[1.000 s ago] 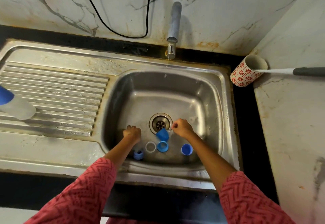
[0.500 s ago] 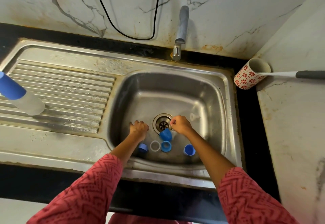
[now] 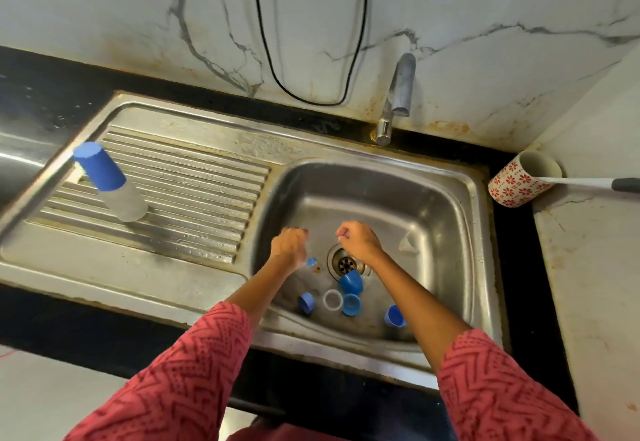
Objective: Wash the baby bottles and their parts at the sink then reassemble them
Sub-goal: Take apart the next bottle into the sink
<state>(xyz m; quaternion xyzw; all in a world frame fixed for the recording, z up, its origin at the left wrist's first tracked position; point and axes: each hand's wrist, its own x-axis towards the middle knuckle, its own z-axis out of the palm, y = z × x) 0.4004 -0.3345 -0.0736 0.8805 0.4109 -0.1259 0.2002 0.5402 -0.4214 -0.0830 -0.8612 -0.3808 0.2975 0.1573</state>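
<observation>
In the head view, the round steel drain (image 3: 346, 263) in the floor of the stainless-steel sink basin (image 3: 446, 194) serves as the landmark. The left hand (image 3: 289, 248) is held just left of the drain, its fingers curled over; a small clear piece with a blue and orange mark (image 3: 313, 265) is seen just beside its wrist, but whether it is pinched or merely lies on the basin floor cannot be told. The right hand (image 3: 358, 241) is held just behind the drain with fingers curled together; something small may be pinched at its fingertips, yet this cannot be told either. The loose parts are gathered on the near side of the drain: a blue conical cap (image 3: 350, 282) touching the drain's rim, a clear plastic ring (image 3: 332, 299) and a blue screw collar (image 3: 351, 303) side by side just nearer, a second blue cap (image 3: 306, 302) to the near left, and a third blue cap (image 3: 394, 316) to the near right under the right forearm. A clear silicone teat (image 3: 407, 244) lies to the right of the drain, apart from the rest. A clear bottle with a tall blue cover (image 3: 109, 182) stands on the ribbed draining board, far left of the drain. The parts therefore lie toward the person from both hands, and a reach back toward the body is judged necessary; the right hand is nearer the teat, the left nearer the second blue cap.
</observation>
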